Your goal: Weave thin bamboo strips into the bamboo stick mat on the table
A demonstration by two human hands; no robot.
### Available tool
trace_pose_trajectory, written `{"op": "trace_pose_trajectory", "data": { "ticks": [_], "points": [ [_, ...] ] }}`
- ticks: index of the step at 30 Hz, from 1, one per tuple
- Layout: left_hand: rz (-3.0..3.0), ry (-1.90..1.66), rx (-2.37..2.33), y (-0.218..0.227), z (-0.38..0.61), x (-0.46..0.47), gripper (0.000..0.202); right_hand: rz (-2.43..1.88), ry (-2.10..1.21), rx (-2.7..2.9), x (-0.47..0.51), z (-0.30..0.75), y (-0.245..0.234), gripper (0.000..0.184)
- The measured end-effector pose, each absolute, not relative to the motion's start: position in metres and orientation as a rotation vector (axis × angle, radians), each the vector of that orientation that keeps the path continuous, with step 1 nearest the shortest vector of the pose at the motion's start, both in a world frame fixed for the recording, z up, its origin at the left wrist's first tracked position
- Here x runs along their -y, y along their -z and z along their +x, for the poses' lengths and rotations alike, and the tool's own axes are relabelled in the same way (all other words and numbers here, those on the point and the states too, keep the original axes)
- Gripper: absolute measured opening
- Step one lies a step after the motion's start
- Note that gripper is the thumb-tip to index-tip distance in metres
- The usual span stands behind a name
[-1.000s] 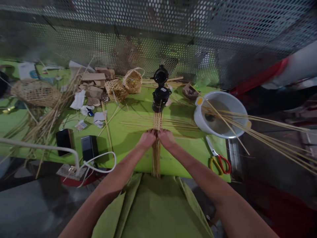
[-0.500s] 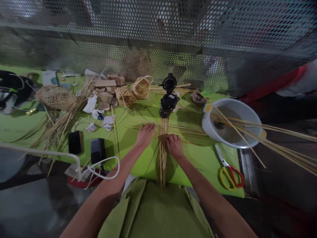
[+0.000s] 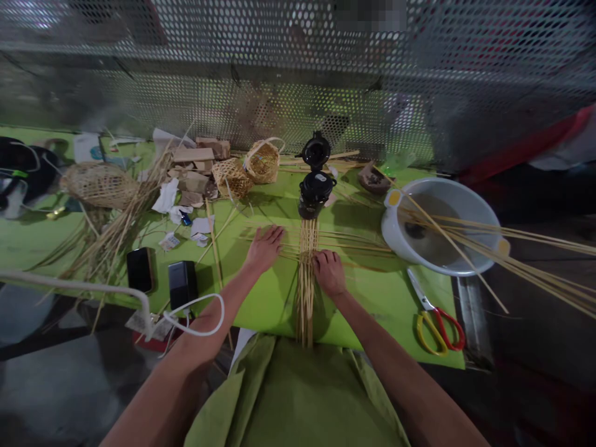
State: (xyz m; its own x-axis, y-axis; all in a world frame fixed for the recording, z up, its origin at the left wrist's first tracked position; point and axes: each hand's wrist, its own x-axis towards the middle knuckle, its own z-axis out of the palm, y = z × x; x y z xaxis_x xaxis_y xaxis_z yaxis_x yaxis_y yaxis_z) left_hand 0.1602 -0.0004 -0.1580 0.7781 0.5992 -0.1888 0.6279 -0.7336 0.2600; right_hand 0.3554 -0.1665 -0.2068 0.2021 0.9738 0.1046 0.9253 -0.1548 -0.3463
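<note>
- Lengthwise strips [image 3: 306, 292] run from the foot of a black jar [image 3: 315, 197] toward the person's body; jar presumably acts as a weight on their far end, though whether they pass beneath it is not clear
- Crosswise strips [image 3: 361, 247] lie across them just short of the jar, with loose ends out to both sides, probably to keep each one within reach
- Left hand [image 3: 265, 249]: fingers extended and apart, palm down over the left ends of the crosswise strips; no grasp seen, looks more like smoothing or steadying
- Right hand [image 3: 329, 273]: fingers curled, tips at the right edge of the lengthwise strips; contact likely, but whether it pinches any strip is not clear from this view
- Position: crossing of the strips lies between the hands, directly beside the right fingertips and a little apart from the left
- White tub [image 3: 392, 237] to the right holds long strips projecting over its rim, perhaps to soak
- Scissors [image 3: 433, 308] on the green table [image 3: 265, 304], near the right arm, presumably for trimming
</note>
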Motion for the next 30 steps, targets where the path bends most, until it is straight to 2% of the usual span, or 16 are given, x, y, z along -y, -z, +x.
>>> {"op": "trace_pose_trajectory", "data": {
  "ticks": [30],
  "points": [
    [2.783,0.196,-0.795,0.168,0.134,0.020,0.056,-2.151,-0.151,1.788,0.166,0.353,0.200,0.026]
  ]
}}
